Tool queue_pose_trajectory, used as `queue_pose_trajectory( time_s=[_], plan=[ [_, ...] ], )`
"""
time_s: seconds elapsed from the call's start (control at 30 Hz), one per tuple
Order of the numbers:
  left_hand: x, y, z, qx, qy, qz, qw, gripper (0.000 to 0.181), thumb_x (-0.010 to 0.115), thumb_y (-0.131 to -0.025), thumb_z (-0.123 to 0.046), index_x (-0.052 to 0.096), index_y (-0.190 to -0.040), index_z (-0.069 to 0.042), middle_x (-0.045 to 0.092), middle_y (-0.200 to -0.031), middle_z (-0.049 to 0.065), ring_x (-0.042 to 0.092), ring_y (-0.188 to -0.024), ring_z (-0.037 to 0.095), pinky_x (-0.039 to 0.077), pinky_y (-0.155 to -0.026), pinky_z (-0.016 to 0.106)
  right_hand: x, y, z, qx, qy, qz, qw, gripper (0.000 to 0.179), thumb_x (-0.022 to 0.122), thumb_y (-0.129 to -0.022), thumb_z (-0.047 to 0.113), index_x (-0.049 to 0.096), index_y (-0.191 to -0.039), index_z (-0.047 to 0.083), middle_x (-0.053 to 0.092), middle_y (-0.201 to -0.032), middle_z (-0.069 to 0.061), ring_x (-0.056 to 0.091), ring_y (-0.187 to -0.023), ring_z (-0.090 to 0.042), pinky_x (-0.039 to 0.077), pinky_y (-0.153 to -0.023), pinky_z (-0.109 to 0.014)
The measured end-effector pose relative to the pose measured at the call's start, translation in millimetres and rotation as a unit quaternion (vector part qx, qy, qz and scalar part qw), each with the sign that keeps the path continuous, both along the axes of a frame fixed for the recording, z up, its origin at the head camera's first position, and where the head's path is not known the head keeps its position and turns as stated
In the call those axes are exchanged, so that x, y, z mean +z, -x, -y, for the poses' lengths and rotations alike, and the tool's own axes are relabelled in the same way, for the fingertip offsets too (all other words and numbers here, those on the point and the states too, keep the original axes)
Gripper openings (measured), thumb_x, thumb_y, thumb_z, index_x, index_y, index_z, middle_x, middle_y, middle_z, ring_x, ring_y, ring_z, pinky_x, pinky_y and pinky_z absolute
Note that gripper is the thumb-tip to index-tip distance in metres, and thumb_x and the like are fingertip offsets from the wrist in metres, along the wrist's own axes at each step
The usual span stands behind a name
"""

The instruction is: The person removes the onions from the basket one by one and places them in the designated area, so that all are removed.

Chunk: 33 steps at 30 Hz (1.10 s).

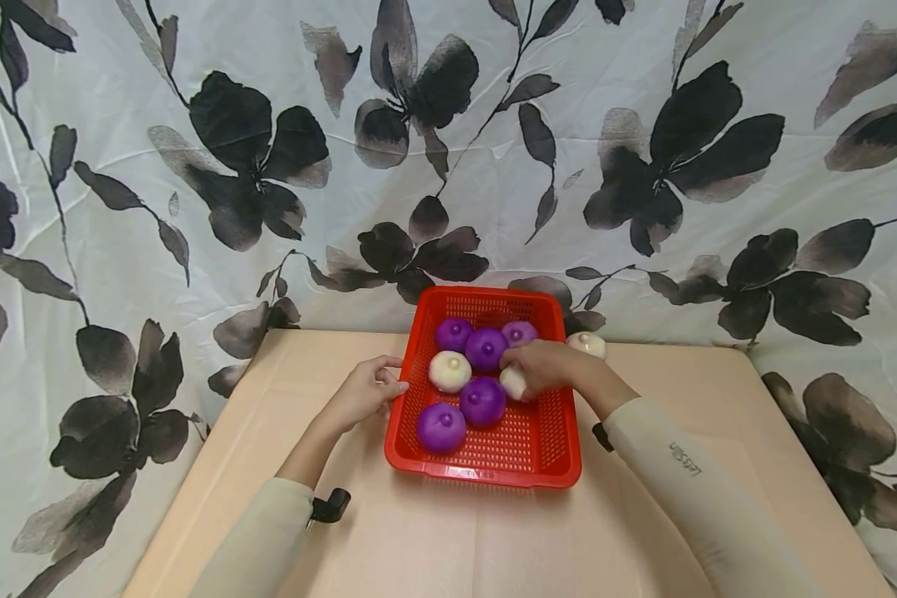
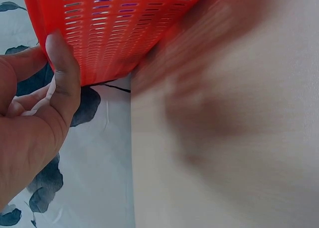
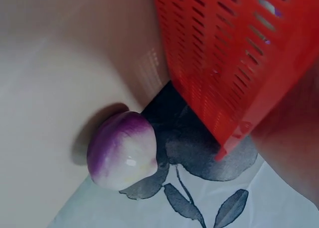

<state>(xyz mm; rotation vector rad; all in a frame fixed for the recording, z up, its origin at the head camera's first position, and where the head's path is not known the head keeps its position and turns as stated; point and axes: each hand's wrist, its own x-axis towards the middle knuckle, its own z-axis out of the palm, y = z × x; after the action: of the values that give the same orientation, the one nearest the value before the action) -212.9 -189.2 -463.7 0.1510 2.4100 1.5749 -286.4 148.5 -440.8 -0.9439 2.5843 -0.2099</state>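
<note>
A red slotted basket (image 1: 448,471) holds several turnips. Several show their purple tops, like the front one (image 1: 441,428), while a white turnip (image 1: 450,371) has its pale end up. Inside the basket's right side my right hand (image 1: 541,370) grips another white-ended turnip (image 1: 512,382), its fingers partly hiding it. My left hand (image 1: 362,390) pinches the basket's left rim; the left wrist view shows the thumb (image 2: 65,73) against the outer wall. Outside, beyond the right wall, lies one more turnip (image 3: 122,150), purple and white, partly behind my right wrist in the head view.
The basket stands on a pale tabletop (image 1: 419,540), near its back edge. A white cloth with dark flowers (image 1: 531,191) hangs behind the table and along its sides. Black wrist straps show at both sleeves.
</note>
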Motion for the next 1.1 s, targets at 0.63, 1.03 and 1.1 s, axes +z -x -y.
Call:
queue_pose_trajectory(
  time_s=[0.63, 1.03, 1.1],
  plan=[
    [-1.0, -0.6, -0.4, 0.0, 0.001, -0.008, 1.0, 0.047, 0.071, -0.096, -0.005, 0.055, -0.139, 0.003, 0.065, -0.086, 0.014, 0.06, -0.054, 0.022, 0.062, -0.058, 0.044, 39.5, -17.5, -18.5, -0.027, 0.117, -0.013, 0.9926, 0.057, 0.086, -0.078, 0.018, 0.066, -0.13, 0.015, 0.056, -0.143, -0.012, 0.06, -0.116, -0.027, 0.059, -0.097, -0.045],
    [0.1, -1.9, -0.2, -0.001, 0.0, -0.006, 1.0, 0.048, 0.071, -0.096, -0.006, 0.054, -0.14, 0.004, 0.065, -0.087, 0.014, 0.06, -0.053, 0.019, 0.062, -0.056, 0.038, 49.8, -23.5, -63.0, -0.064, 0.252, -0.064, 0.9635, 0.058, 0.088, -0.077, 0.017, 0.067, -0.132, 0.02, 0.06, -0.131, -0.006, 0.059, -0.106, -0.024, 0.053, -0.081, -0.037],
    [-0.3, -1.6, -0.4, -0.001, 0.0, -0.007, 1.0, 0.048, 0.071, -0.096, -0.005, 0.054, -0.14, 0.004, 0.065, -0.087, 0.014, 0.059, -0.053, 0.019, 0.062, -0.056, 0.039, 48.5, -24.4, -71.4, -0.084, 0.27, -0.058, 0.9575, 0.059, 0.089, -0.078, 0.016, 0.066, -0.132, 0.02, 0.058, -0.132, -0.007, 0.058, -0.107, -0.026, 0.053, -0.083, -0.039]
  ],
)
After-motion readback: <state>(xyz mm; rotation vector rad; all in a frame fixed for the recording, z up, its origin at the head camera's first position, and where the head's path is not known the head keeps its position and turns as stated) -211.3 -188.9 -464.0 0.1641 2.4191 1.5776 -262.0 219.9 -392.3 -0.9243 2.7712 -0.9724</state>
